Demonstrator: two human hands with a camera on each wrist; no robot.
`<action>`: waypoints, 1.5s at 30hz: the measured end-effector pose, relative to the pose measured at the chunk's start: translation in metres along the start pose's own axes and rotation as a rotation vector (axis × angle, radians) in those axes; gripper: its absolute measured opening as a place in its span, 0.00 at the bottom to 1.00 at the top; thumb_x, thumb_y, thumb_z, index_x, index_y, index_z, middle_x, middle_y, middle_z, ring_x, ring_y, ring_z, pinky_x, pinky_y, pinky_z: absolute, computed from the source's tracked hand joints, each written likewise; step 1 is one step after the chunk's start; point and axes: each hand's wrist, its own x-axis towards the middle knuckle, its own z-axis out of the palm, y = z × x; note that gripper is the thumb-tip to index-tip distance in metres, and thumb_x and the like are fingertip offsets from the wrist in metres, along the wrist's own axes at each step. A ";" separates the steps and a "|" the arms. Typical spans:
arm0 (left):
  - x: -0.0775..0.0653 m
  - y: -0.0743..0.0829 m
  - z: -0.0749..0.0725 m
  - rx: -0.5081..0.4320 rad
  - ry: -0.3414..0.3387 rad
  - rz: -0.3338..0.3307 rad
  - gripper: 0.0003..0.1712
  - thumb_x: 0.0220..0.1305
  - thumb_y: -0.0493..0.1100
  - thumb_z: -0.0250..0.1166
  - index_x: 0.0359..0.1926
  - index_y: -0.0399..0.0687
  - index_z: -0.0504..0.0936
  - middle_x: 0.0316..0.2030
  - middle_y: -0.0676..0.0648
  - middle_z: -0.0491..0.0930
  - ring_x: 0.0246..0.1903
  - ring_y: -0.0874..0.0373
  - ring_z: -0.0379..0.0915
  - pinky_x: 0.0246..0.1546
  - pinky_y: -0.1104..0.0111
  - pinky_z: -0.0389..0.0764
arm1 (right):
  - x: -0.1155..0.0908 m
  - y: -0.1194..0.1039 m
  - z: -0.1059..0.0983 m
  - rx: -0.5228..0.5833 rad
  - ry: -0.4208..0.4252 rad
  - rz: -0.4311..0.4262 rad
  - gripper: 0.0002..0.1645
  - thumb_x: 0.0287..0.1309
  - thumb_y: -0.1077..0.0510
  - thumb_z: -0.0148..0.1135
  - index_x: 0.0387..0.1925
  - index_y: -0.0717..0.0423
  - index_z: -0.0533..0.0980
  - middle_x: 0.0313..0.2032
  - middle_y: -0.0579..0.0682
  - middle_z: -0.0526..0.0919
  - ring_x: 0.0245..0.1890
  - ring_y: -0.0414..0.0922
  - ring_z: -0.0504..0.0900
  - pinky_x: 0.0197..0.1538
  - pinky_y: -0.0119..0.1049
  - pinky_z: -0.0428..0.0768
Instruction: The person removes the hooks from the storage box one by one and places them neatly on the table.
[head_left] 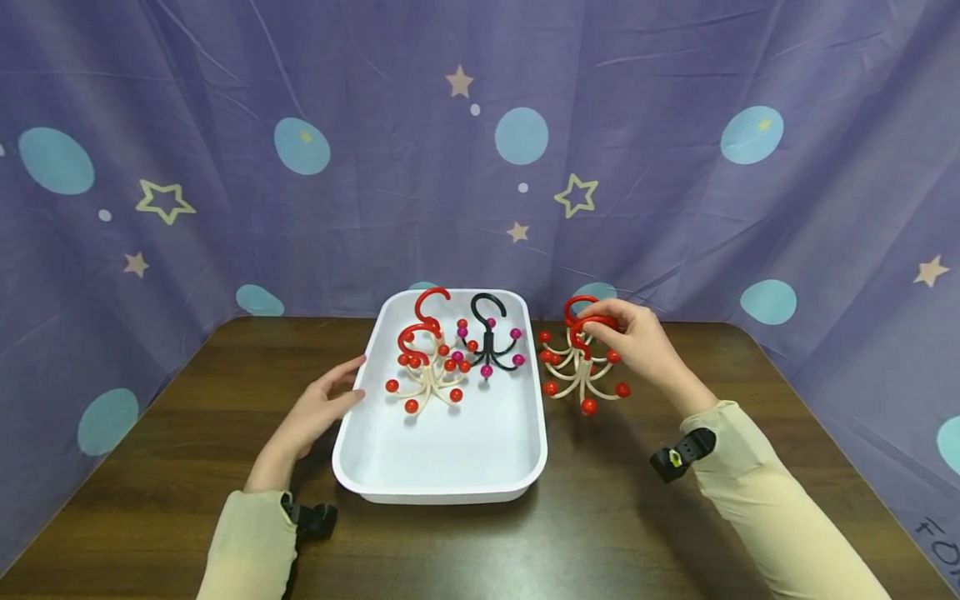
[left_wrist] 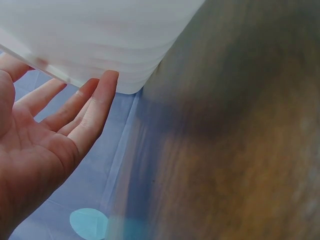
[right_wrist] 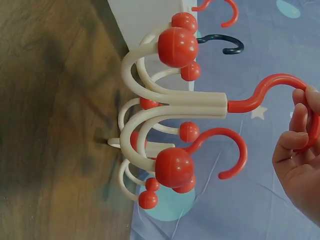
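Observation:
My right hand (head_left: pixel 636 335) pinches the red hook of a multi-arm hanger (right_wrist: pixel 207 104) with cream arms tipped by red balls. It hangs right of the white tray (head_left: pixel 450 458), its balls pointing outward. Just behind it on the table stands a similar red-hooked hanger (right_wrist: pixel 239 150), partly hidden in the head view. My left hand (head_left: pixel 318 408) rests at the tray's left rim, thumb tip over the edge. In the left wrist view its extended fingers (left_wrist: pixel 92 117) lie along the tray's outer wall.
Inside the tray, two red-and-cream hangers (head_left: pixel 427 379) overlap toward the back left, beside a black hanger (head_left: pixel 489 342) with magenta balls. Under everything is a brown wooden table (head_left: pixel 600 533). A purple patterned curtain (head_left: pixel 375 208) hangs behind its far edge.

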 end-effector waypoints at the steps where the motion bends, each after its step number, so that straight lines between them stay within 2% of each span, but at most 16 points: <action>1: 0.000 0.000 0.000 0.003 0.001 0.000 0.32 0.61 0.40 0.57 0.66 0.47 0.59 0.53 0.33 0.68 0.47 0.45 0.69 0.39 0.66 0.75 | 0.000 0.000 -0.002 0.003 0.009 0.005 0.12 0.56 0.55 0.61 0.41 0.55 0.79 0.29 0.51 0.81 0.22 0.40 0.75 0.25 0.29 0.73; 5: 0.001 0.000 0.000 0.008 0.006 0.005 0.32 0.61 0.40 0.57 0.66 0.47 0.60 0.53 0.33 0.68 0.47 0.45 0.69 0.39 0.66 0.75 | -0.002 -0.009 -0.008 -0.011 0.042 0.012 0.09 0.55 0.59 0.61 0.39 0.56 0.79 0.29 0.52 0.81 0.21 0.38 0.73 0.24 0.27 0.71; 10: 0.000 0.000 0.000 0.007 0.002 0.001 0.32 0.62 0.40 0.56 0.67 0.47 0.59 0.53 0.33 0.68 0.47 0.44 0.68 0.40 0.66 0.75 | -0.008 -0.020 -0.012 -0.055 0.042 0.006 0.10 0.55 0.63 0.60 0.40 0.62 0.78 0.30 0.57 0.81 0.24 0.37 0.75 0.27 0.26 0.71; 14: 0.000 0.000 0.000 0.007 0.000 -0.004 0.32 0.62 0.40 0.56 0.67 0.48 0.59 0.54 0.33 0.67 0.48 0.44 0.68 0.40 0.65 0.76 | -0.007 0.001 -0.012 -0.053 0.034 0.023 0.11 0.55 0.59 0.61 0.41 0.59 0.78 0.32 0.59 0.82 0.26 0.36 0.76 0.28 0.26 0.72; 17: 0.000 -0.001 0.000 0.006 0.000 -0.005 0.32 0.62 0.40 0.56 0.67 0.48 0.59 0.54 0.33 0.67 0.48 0.44 0.68 0.40 0.65 0.76 | -0.006 0.019 -0.009 -0.042 0.025 0.042 0.13 0.55 0.56 0.61 0.41 0.56 0.79 0.33 0.56 0.83 0.28 0.35 0.78 0.30 0.27 0.75; 22: 0.001 -0.001 0.001 -0.004 -0.001 -0.005 0.32 0.62 0.40 0.56 0.67 0.48 0.59 0.54 0.33 0.68 0.48 0.44 0.69 0.40 0.65 0.76 | -0.008 0.031 -0.002 -0.010 0.018 0.069 0.13 0.56 0.57 0.61 0.42 0.58 0.78 0.33 0.56 0.83 0.29 0.38 0.81 0.31 0.28 0.77; 27: 0.001 -0.002 0.001 -0.008 -0.005 -0.006 0.32 0.62 0.40 0.56 0.67 0.48 0.59 0.54 0.33 0.67 0.47 0.45 0.69 0.40 0.65 0.76 | -0.013 0.024 0.002 -0.007 0.036 0.070 0.13 0.56 0.62 0.60 0.42 0.64 0.77 0.35 0.63 0.82 0.27 0.31 0.77 0.30 0.25 0.74; 35: 0.002 -0.001 0.000 -0.009 0.000 -0.009 0.32 0.62 0.40 0.56 0.67 0.48 0.59 0.54 0.33 0.67 0.48 0.45 0.69 0.40 0.65 0.76 | -0.020 0.012 0.003 0.041 0.091 0.099 0.13 0.57 0.64 0.57 0.43 0.68 0.76 0.38 0.68 0.79 0.26 0.27 0.75 0.29 0.23 0.74; 39: 0.002 -0.001 0.001 -0.011 -0.002 -0.010 0.32 0.62 0.40 0.56 0.67 0.48 0.59 0.54 0.33 0.67 0.47 0.45 0.69 0.39 0.64 0.76 | -0.021 0.012 0.004 0.045 0.079 0.101 0.13 0.57 0.64 0.58 0.43 0.68 0.75 0.37 0.67 0.80 0.25 0.28 0.75 0.29 0.25 0.75; 45: 0.001 -0.002 0.001 -0.019 -0.006 -0.005 0.32 0.62 0.40 0.56 0.67 0.48 0.59 0.54 0.33 0.67 0.46 0.46 0.69 0.39 0.65 0.76 | -0.019 0.008 0.005 -0.037 0.077 0.086 0.13 0.56 0.62 0.59 0.43 0.65 0.76 0.36 0.61 0.82 0.29 0.40 0.77 0.30 0.24 0.72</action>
